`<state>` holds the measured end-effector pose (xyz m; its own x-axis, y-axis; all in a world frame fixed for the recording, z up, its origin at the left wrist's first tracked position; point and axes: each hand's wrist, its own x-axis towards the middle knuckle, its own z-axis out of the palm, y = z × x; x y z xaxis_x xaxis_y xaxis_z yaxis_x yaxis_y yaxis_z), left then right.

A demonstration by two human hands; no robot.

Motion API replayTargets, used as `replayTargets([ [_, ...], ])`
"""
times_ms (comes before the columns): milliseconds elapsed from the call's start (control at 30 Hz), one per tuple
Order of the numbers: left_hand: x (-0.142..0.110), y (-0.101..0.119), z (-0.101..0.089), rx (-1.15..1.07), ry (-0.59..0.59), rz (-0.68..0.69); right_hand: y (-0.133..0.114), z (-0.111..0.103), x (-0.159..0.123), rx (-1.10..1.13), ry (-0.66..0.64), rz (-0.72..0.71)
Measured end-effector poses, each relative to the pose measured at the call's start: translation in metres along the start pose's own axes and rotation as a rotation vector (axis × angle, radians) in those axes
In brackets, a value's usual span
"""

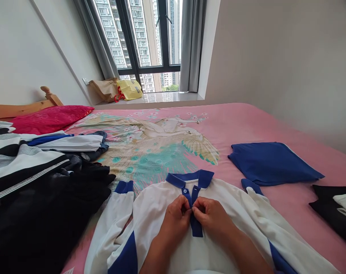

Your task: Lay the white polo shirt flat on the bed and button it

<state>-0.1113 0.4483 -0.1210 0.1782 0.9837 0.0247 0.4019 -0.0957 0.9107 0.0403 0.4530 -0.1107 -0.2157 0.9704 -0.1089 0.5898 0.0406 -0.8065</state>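
A white long-sleeved polo shirt with a blue collar, blue cuffs and blue side panels lies spread front-up on the bed, its sleeves out to both sides. Both hands meet at its blue button placket. My left hand pinches the placket's left edge, fingers closed. Opposite it, my right hand pinches the right edge, the fingertips nearly touching those of the left. One button shows above the hands near the collar, unfastened. Whatever sits right between the fingertips is hidden.
A heap of clothes covers the left side of the bed. To the right lie a folded blue garment and a black garment with white cloth on it. A red pillow and bags are farther back.
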Motion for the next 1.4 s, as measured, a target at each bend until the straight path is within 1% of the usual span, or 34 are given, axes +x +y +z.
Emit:
replayTargets([
  [200,0.001,0.000,0.000,0.033,-0.015,0.015,0.005,-0.001,0.001,0.017,-0.059,-0.038],
  [333,0.000,0.001,-0.001,0.031,-0.030,0.033,0.003,0.001,0.001,-0.032,-0.058,-0.051],
  [467,0.000,0.003,-0.003,-0.020,-0.069,-0.035,0.001,0.002,0.000,-0.105,-0.037,-0.043],
  [667,0.004,0.004,-0.001,-0.013,-0.004,-0.120,0.003,0.003,-0.001,-0.145,-0.048,-0.036],
  [867,0.004,0.008,0.002,0.151,0.060,-0.201,0.002,0.010,0.000,-0.219,-0.013,-0.021],
  [967,0.003,0.006,0.004,0.230,0.077,-0.220,0.000,0.012,0.000,-0.246,-0.010,-0.011],
  [1167,0.003,-0.001,0.005,0.308,0.058,-0.168,-0.001,0.011,-0.001,-0.274,-0.011,-0.004],
  [1300,0.005,-0.001,0.002,0.247,0.034,-0.206,-0.002,0.009,0.000,-0.249,-0.019,0.008],
  [1400,0.005,-0.001,0.001,0.215,0.034,-0.204,0.000,0.008,0.002,-0.192,-0.026,0.027],
])
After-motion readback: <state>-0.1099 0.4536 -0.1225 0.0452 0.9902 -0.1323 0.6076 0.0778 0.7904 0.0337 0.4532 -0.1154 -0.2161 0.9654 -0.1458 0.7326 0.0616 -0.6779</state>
